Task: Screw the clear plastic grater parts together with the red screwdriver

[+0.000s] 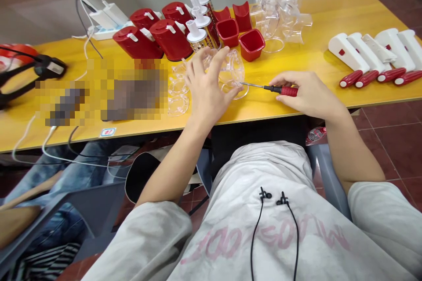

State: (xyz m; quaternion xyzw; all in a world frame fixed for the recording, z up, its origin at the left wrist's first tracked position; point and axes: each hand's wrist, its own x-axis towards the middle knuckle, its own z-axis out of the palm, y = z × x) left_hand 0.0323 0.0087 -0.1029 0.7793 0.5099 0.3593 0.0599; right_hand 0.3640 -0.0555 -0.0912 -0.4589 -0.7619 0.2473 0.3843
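Note:
In my right hand, a screwdriver with a red and black handle is held between thumb and fingers. Its thin metal shaft points left, and the tip meets a clear plastic part. My left hand is curved around the left side of that part, with the index finger near its top and the thumb at its lower rim; exact contact is hard to make out. Several smaller clear plastic pieces lie left of this hand. Behind it stand metal grater drums with white stems.
Red housings and red square cups stand at the back. Clear plastic parts are piled behind right. White handles with red grips lie right. A power strip and cables are left. Another person's legs show lower left.

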